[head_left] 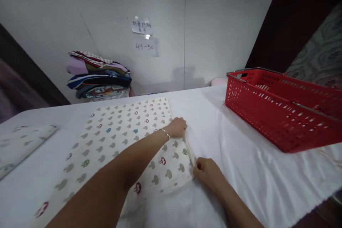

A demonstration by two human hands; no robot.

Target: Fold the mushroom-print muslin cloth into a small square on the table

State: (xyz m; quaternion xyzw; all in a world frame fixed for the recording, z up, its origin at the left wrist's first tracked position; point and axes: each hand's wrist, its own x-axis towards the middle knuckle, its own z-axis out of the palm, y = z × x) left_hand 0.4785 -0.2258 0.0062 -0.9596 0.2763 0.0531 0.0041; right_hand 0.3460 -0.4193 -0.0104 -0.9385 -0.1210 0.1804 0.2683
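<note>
A white cloth printed with small grey, red and green mushrooms (120,131) lies folded flat on the white-covered table (240,156). My left hand (176,127), a bracelet on its wrist, reaches across the cloth and its curled fingers grip the cloth's right edge further back. My right hand (207,172) pinches the same right edge near the front corner. Both hands hold the edge with fingers closed.
A red plastic basket (280,114) with metal handles stands at the right of the table. A second folded mushroom-print cloth (21,142) lies at the far left. A stack of folded fabrics (98,76) sits against the back wall under two paper labels.
</note>
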